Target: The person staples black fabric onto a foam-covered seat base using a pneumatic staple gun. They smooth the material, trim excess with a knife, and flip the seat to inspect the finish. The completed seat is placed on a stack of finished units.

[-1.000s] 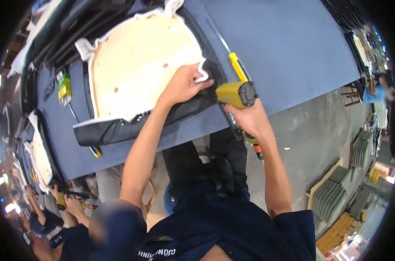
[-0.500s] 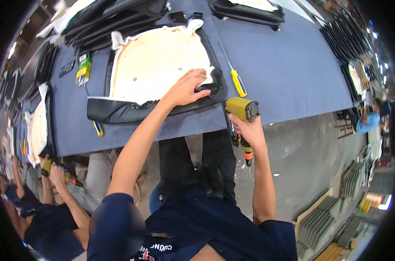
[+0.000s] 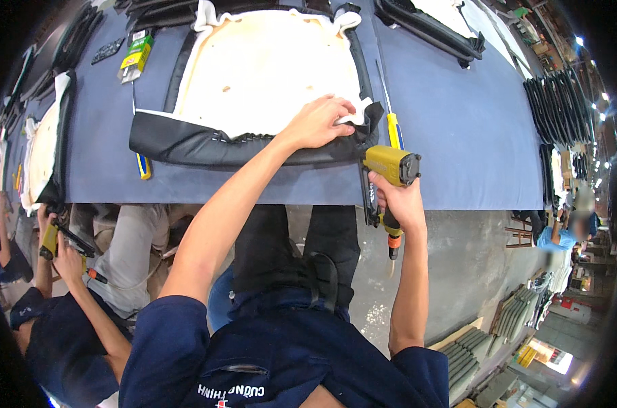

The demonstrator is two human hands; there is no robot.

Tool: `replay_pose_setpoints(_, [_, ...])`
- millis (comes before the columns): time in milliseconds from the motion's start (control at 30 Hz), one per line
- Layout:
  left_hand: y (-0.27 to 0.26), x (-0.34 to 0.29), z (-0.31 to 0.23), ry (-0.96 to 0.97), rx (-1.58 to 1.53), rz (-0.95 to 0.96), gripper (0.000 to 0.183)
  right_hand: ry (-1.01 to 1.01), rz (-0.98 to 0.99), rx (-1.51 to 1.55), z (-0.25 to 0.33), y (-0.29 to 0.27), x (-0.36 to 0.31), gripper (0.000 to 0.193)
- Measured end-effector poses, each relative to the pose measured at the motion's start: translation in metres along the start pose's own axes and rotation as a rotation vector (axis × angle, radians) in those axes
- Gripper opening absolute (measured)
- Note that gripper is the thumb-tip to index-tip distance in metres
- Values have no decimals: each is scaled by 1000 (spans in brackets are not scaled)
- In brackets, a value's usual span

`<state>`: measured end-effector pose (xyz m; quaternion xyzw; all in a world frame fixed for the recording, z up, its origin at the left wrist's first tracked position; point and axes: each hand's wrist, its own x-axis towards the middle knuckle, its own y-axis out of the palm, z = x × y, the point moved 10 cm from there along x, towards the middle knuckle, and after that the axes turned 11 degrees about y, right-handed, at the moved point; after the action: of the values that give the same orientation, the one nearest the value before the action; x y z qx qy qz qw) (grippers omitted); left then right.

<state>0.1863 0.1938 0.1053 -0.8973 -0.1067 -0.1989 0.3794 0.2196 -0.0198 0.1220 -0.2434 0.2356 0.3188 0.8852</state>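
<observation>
A seat cushion lies upside down on the blue-grey cloth, its pale wooden board (image 3: 274,68) ringed by white padding and a black leather-like cover (image 3: 220,146). My left hand (image 3: 319,124) reaches to the board's near right corner, with fingers curled and thumb closed on the edge of the white padding (image 3: 350,120), beside the bunched black cover. In my right hand (image 3: 401,202) is a yellow-green staple gun (image 3: 391,164), held by its grip just right of that corner, with an orange fitting at its lower end. The fingertips of my left hand are partly hidden.
A yellow-handled screwdriver (image 3: 395,130) lies right of the cushion, another yellow-and-blue handle (image 3: 143,166) to its left. A green-and-yellow box (image 3: 136,58) sits at the upper left. More black cushions (image 3: 427,30) are at the back. A co-worker's hands (image 3: 65,258) hold a staple gun at lower left.
My left hand's fingers have curled in at the cushion corner, where they lay flatter before. The staple gun stays beside the corner. The whole view has shifted, bringing the table higher in the picture.
</observation>
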Motion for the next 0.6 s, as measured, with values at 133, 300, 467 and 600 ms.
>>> replay_pose_setpoints(133, [-2, -4, -4, -3, 17, -23, 32, 56, 13, -13, -4, 5, 6, 20])
replay_pose_setpoints(300, [1, -8, -2, -60, -22, -37, 31, 53, -125, -129, 5, 5, 13, 23])
replay_pose_setpoints(467, [-9, -9, 1, -54, -78, -94, 30, -6, -186, -232, 8, 4, 20, 28])
replay_pose_setpoints(600, [-19, -7, -16, -36, 239, -31, 25, -67, -19, 39, 11, 4, 5, 17])
